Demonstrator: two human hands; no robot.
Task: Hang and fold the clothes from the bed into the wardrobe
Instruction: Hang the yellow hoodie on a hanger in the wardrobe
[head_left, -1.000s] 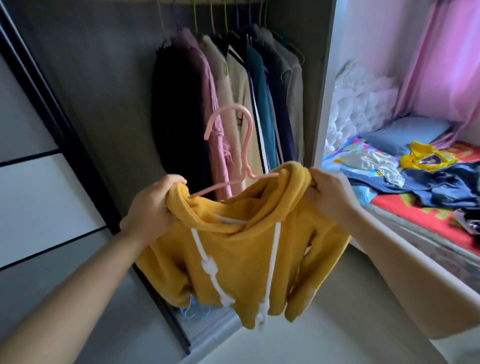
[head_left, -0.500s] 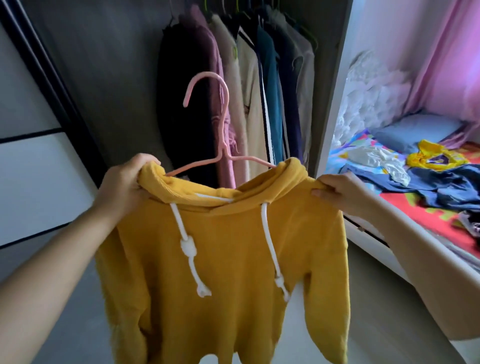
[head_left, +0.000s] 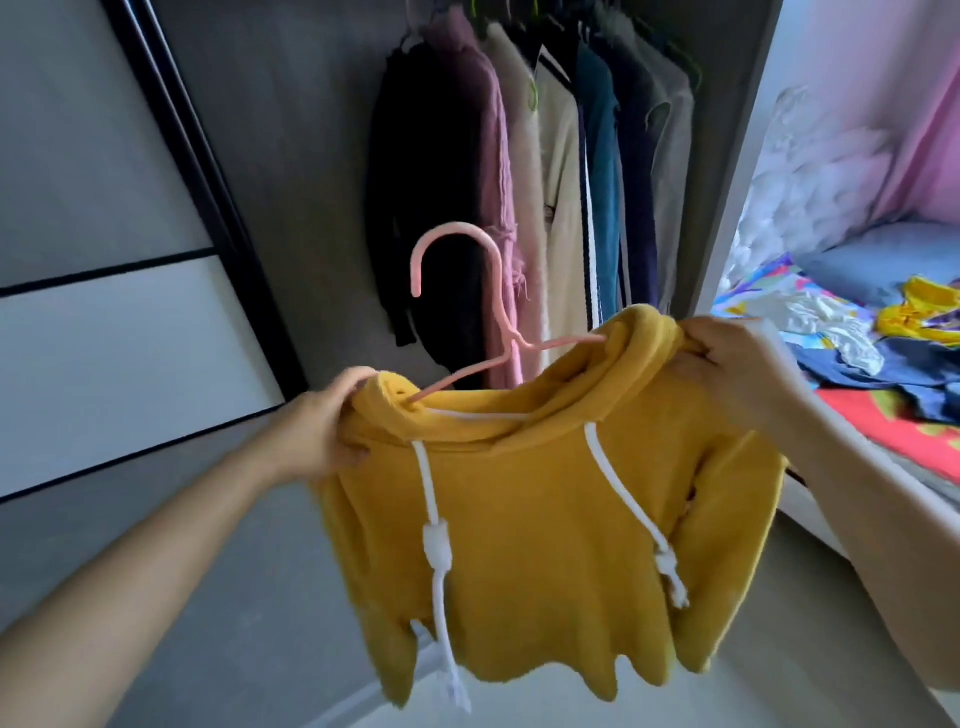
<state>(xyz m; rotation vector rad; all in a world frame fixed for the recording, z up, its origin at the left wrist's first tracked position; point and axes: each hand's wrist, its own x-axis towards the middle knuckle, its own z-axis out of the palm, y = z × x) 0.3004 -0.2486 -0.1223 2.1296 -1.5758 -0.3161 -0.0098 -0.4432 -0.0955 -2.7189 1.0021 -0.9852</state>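
Head view: a yellow hoodie (head_left: 545, 519) hangs spread out at the centre of the frame, held up in front of the open wardrobe (head_left: 291, 130). A pink hanger (head_left: 498, 332) sits inside its neck opening, arms tucked under the fabric, hook standing free above the collar toward 11 o'clock. Two white drawstrings (head_left: 434, 540) dangle down the chest, each knotted.

The left hand (head_left: 322, 426), at 9 o'clock from the hoodie, grips the left shoulder with fingers curled into the cloth. The right hand (head_left: 727, 358), at 2 o'clock, pinches the bunched hood and right shoulder, fingers closed on the fabric.

At 12 o'clock the wardrobe holds a row of hung garments (head_left: 545, 182) packed side by side: black, pink, cream, white with a dark stripe, teal, navy, grey. A green hanger (head_left: 532, 93) shows among them. A sliding door (head_left: 114, 332) with pale panels and dark frames fills the 9 to 10 o'clock side.

At 3 o'clock lies the bed (head_left: 893, 436) with a bright patterned sheet. On it are a blue garment (head_left: 878, 374), a white one (head_left: 826, 322), a yellow one (head_left: 919, 317) and a blue pillow (head_left: 883, 260). A pink curtain (head_left: 930, 130) hangs behind.
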